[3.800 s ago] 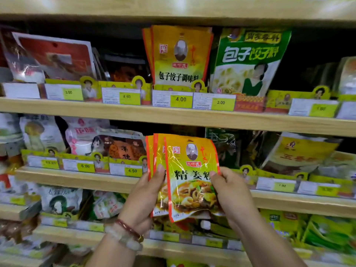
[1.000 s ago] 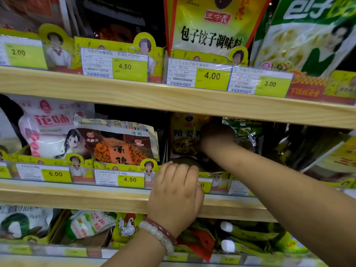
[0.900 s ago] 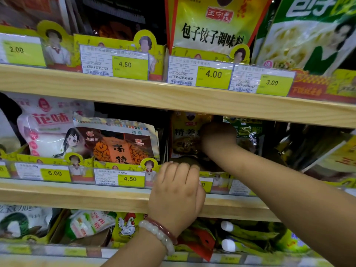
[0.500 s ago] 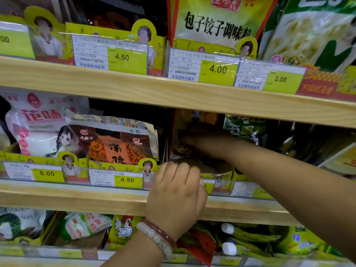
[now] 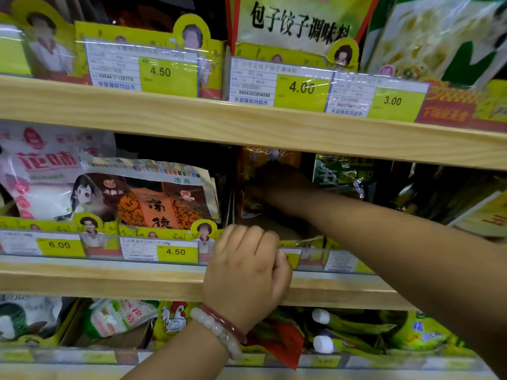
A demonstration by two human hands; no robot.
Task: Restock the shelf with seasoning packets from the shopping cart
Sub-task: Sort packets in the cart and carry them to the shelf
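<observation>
Nearest you, your left hand [image 5: 244, 272], wearing bead bracelets [image 5: 219, 329], curls its fingers over the front lip of the middle shelf [image 5: 109, 283]. Farther in, toward one o'clock, your right hand [image 5: 277, 185] reaches into shadow against upright yellow seasoning packets [image 5: 258, 163]; its grip cannot be made out.

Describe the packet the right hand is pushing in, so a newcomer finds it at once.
Find the middle wooden shelf. Between the brown-orange bag and the green packet stands the yellow seasoning packet, under the right hand. It alone is yellow with a red edge.
</observation>
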